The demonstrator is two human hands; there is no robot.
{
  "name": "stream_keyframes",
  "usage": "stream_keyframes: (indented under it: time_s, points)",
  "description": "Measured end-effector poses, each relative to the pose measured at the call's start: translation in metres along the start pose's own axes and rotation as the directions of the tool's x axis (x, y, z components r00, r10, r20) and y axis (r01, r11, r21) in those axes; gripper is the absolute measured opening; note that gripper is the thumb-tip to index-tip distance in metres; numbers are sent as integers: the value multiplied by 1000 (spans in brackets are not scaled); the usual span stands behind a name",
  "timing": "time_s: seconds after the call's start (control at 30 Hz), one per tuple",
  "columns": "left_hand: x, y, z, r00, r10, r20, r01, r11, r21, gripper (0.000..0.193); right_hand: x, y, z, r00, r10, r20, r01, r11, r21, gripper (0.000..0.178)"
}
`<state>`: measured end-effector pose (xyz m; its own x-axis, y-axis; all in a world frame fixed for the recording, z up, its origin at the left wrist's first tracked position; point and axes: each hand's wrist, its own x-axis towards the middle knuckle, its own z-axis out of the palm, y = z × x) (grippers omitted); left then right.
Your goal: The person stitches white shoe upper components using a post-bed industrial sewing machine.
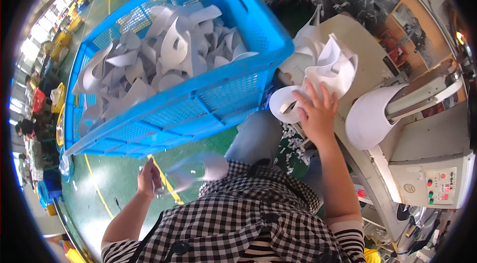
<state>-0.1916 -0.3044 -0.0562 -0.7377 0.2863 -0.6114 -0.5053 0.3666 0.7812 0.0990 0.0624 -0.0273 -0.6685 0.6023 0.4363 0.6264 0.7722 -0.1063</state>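
My left hand [149,177] is down at my left side, gripping a curved white cap-visor piece [198,169] that is blurred by motion. My right hand [314,110] rests with spread fingers on a stack of white visor pieces [329,66] lying on the beige worktable [365,44]. A big blue plastic crate [208,101] full of several similar white and grey pieces stands just left of the table. One white piece [368,116] sits fitted over the rounded form of a machine to the right.
The grey machine [427,163] with a small button panel stands at the right. Green floor with a yellow line [94,183] lies below the crate. Small white scraps litter the floor near my knees. Yellow and red crates and other people are far left.
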Motion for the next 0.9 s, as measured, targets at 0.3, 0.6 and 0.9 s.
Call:
stream_keyframes:
  time_s: [0.3,0.6,0.9]
  points:
    - [-52,125,120,570,615,546,-258,764,-592,40,-12,-3,-23,995,-41,-90,51,994,100,27]
    - [-101,168,213,250,804,539,-390,593,-704,40,-30,-74,-55,942,32,334,-333,219,917,32]
    - [-124,155,230,185,902,389,-450,430,-782,40,-49,-85,-43,852,161,499,-432,-322,842,56]
